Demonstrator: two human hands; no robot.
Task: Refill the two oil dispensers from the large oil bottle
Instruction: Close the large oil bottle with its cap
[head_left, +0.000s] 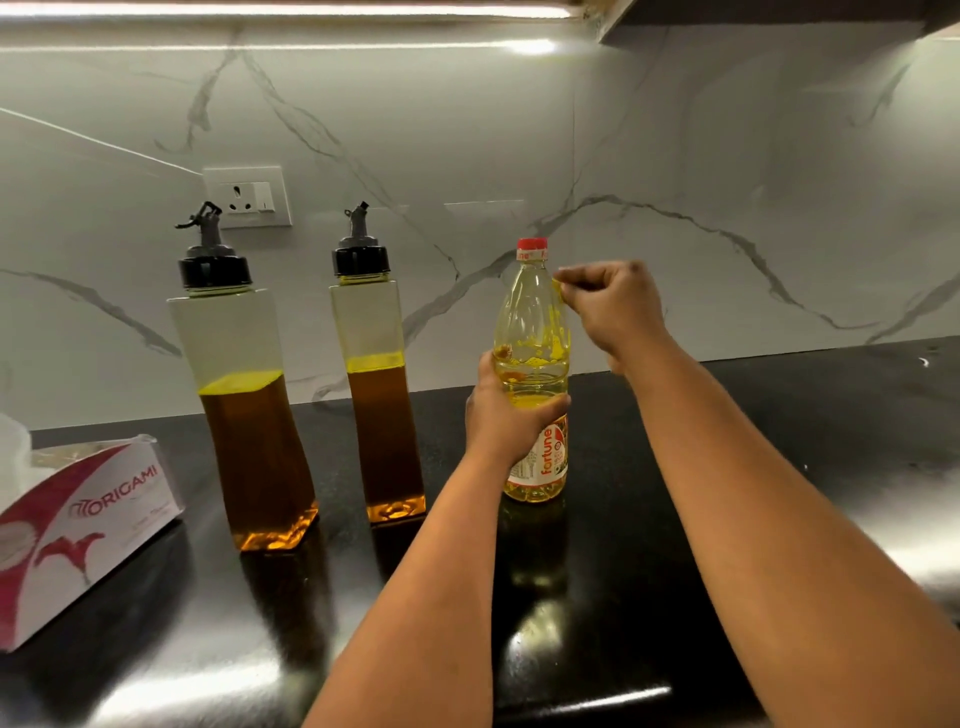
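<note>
standing on black counter (779, 467): two capped oil dispensers, left dispenser (249, 415) and right dispenser (382, 395), each partly full. large oil bottle (534, 374) upright, near right dispenser. left hand (506, 421) grips bottle's middle. right hand (613, 306) curled beside neck, holding nothing evident. red cap (532, 248) on. step: opening bottle; next calls for twisting cap off.

Worktop (779, 467) carries all items, with the wall (675, 156) behind it. Tissue box (78, 530) lies at far left, near the front. Left dispenser (249, 415) stands upright just right of the box; right dispenser (382, 395) stands upright further right and slightly further back, apart from it. Oil bottle (535, 364) stands upright right of both dispensers. Wall socket (248, 197) sits on the wall behind and between the dispensers. Left hand (506, 421) is on the bottle's middle; right hand (613, 306) is beside its shoulder.
</note>
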